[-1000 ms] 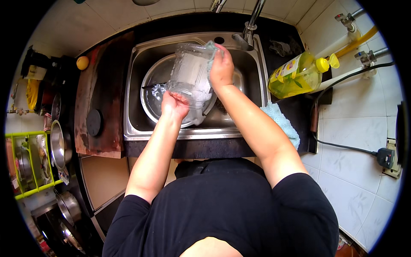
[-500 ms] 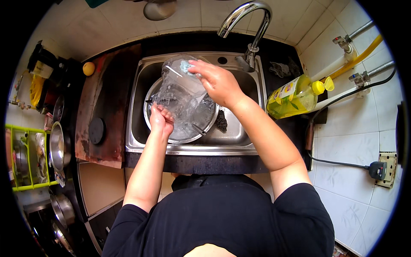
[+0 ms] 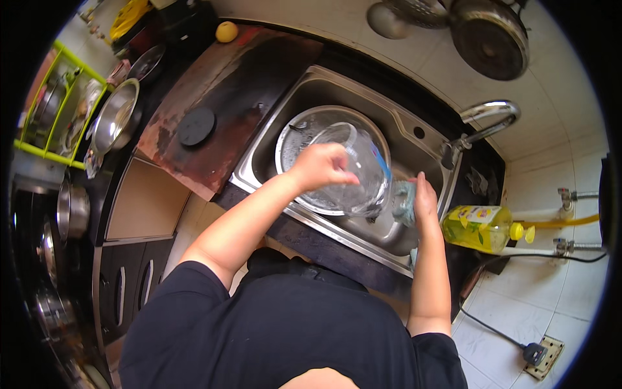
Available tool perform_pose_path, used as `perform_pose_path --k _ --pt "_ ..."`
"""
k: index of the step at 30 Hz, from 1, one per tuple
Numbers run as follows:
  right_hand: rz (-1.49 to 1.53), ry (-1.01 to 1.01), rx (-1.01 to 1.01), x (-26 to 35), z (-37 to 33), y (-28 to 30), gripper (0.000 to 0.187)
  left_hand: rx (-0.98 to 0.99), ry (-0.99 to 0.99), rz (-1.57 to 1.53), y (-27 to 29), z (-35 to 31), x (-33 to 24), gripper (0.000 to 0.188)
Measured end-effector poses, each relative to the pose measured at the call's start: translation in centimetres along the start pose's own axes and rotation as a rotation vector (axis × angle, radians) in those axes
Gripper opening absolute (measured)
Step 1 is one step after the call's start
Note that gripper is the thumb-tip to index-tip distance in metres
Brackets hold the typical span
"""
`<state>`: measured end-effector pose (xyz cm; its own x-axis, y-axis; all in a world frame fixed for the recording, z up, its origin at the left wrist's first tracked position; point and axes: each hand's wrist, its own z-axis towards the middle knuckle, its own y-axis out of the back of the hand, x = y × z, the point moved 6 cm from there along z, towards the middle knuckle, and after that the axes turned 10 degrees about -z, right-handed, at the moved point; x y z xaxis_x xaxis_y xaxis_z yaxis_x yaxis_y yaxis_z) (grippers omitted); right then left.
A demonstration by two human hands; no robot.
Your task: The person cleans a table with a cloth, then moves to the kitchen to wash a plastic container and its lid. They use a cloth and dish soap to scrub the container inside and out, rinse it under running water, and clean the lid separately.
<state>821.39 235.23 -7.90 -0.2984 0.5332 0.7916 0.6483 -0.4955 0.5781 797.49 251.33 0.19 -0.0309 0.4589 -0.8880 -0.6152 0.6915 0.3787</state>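
My left hand [image 3: 327, 170] is closed on the near-left side of a clear, see-through container [image 3: 366, 172], tilted over the sink, with a blue streak along its far-right edge. My right hand [image 3: 424, 198] is to the right of the container, apart from it, gripping a wet pale blue-green cloth [image 3: 403, 202]. Beneath the container, a round metal basin [image 3: 281, 152] with water and suds stands in the steel sink [image 3: 431, 146]. The container hides part of the basin. My left fingertips are partly hidden from view.
A curved chrome faucet [image 3: 495, 110] rises at the sink's far right. Right of the sink lies a yellow dish-soap bottle [image 3: 476, 228]. A stained brown board [image 3: 259, 84] on the left bears a black disc [image 3: 196, 126] and a yellow round object [image 3: 227, 32]. Pans [image 3: 489, 42] hang on the far wall.
My view has turned. My right hand has come off the container and moved right with the cloth. My left hand has turned the container and its blue-streaked edge now shows.
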Motion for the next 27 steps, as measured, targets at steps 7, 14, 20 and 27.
perform_pose_path --k 7,14,20,27 --pt "-0.291 0.069 0.253 9.0 -4.5 -2.4 0.063 0.428 -0.495 0.544 -2.8 -2.2 -5.9 0.022" --pt "-0.412 0.034 0.169 12.7 -6.3 -5.9 0.041 0.162 -0.727 0.650 1.3 -4.3 -6.5 0.004" --pt "-0.229 -0.063 0.002 6.3 -4.0 -5.6 0.039 -0.200 -0.434 0.568 15.5 -5.1 -1.6 0.033" --pt "0.085 -0.272 0.030 -1.9 -3.2 -7.1 0.036 -0.189 0.749 0.961 27.1 -10.5 15.0 0.097"
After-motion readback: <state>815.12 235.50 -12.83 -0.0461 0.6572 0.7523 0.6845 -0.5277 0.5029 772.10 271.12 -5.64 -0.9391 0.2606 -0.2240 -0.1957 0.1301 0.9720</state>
